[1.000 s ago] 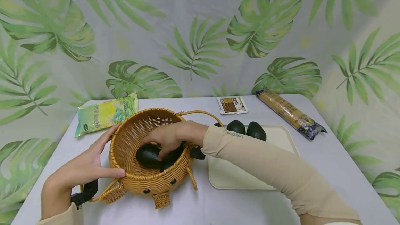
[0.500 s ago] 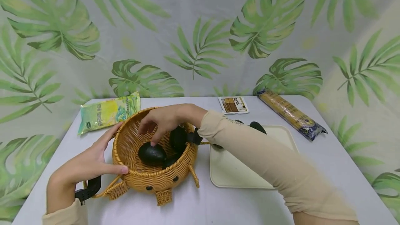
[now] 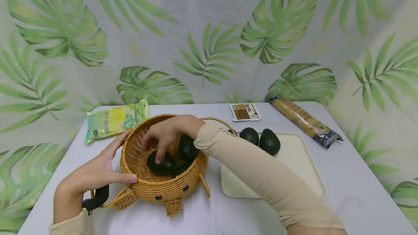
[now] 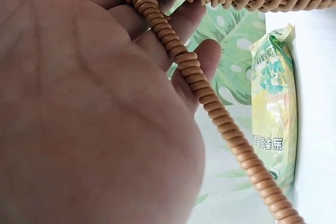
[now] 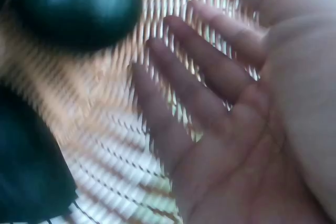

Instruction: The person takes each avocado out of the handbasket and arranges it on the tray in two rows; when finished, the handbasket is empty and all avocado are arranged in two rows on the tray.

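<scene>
Fingers [image 5: 186, 81] of right hand [image 3: 166, 133] extended, slightly apart, gripping nothing; thumb over dark green oval avocado [image 3: 168, 166], contact unclear. Avocado inside round tan wicker basket [image 3: 163, 190], long axis roughly crosswise, right end slightly nearer; narrow end indistinct. Second dark avocado [image 3: 188, 150] beside right wall, axis steeper. Basket's animal face toward person. Left hand [image 3: 98, 171] spread wide, thumb touching rim, fingers against outer side.

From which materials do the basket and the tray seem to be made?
Basket: woven strands, perhaps rattan or plastic imitation, with slight sheen; the interlaced weave shows. Tray: probably smooth cream plastic, rather matt, judging by its even colour and rounded corners.
</scene>
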A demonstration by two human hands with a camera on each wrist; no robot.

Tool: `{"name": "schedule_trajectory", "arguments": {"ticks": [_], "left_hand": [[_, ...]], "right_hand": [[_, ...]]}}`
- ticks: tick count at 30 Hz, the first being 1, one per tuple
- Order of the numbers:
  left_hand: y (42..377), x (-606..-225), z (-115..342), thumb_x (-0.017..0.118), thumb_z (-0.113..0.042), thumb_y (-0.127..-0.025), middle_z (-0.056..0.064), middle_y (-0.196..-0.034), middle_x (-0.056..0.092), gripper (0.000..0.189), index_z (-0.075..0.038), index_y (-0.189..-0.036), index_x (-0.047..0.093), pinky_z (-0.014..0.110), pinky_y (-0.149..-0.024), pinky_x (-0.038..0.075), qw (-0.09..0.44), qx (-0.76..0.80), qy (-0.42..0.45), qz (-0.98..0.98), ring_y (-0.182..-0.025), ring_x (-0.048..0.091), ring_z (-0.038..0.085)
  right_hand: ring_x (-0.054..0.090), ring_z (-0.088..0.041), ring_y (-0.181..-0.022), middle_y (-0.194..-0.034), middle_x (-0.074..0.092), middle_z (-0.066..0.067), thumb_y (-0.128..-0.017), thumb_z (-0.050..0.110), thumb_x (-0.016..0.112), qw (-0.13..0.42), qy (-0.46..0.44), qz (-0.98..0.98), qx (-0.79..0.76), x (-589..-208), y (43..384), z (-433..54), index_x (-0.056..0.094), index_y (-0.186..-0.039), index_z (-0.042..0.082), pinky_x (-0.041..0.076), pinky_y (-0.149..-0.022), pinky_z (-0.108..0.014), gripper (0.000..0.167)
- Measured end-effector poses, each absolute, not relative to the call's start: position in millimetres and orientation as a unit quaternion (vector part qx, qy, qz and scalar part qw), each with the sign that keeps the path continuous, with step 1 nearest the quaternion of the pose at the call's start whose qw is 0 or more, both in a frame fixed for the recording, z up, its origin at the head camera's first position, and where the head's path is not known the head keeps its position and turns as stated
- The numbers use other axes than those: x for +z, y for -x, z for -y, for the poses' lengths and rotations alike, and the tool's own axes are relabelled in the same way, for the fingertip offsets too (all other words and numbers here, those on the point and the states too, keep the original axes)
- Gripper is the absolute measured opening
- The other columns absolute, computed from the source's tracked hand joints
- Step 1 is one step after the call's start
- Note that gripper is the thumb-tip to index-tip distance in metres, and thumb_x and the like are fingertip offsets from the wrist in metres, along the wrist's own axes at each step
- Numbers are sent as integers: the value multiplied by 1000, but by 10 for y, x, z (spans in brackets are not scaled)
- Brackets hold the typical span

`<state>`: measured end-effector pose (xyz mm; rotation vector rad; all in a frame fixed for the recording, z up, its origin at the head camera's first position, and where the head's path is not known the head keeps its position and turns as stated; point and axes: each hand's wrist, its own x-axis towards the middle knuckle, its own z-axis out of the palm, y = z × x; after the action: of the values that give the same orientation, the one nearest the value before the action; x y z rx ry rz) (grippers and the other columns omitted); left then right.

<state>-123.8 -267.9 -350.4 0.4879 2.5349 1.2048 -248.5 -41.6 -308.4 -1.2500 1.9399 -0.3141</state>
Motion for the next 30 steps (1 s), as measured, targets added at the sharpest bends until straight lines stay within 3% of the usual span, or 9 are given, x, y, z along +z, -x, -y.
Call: {"name": "schedule_trajectory", "arguments": {"ticks": [9, 20, 30], "left_hand": [[1267, -3513, 2649, 89, -26, -78, 20, -171, 8, 126, -27, -167, 1, 83, -105, 23, 131, 405, -187, -885, -152, 11, 54], [1256, -3508, 2683, 89, -24, -79, 18, -172, 7, 125, -33, -167, 1, 84, -103, 22, 137, 413, -172, -884, -152, 9, 53], [1259, -3515, 2691, 89, -27, -79, 19, -171, 8, 126, -29, -167, 0, 83, -105, 23, 129, 400, -185, -888, -152, 11, 54]], "right_hand": [[51, -10, -137, -148, 57, 2, -88, 26, 84, 400, 485, -764, -145, -3408, 2539, 396, 58, -147, 15, 41, -110, -20, 65], [46, -6, -138, -151, 54, 9, -83, 38, 87, 367, 489, -785, -97, -3489, 2450, 480, 55, -151, 25, 37, -108, -17, 76], [45, -5, -137, -154, 49, 8, -82, 45, 87, 369, 491, -783, -97, -3546, 2435, 526, 49, -154, 26, 39, -108, -19, 84]]}}
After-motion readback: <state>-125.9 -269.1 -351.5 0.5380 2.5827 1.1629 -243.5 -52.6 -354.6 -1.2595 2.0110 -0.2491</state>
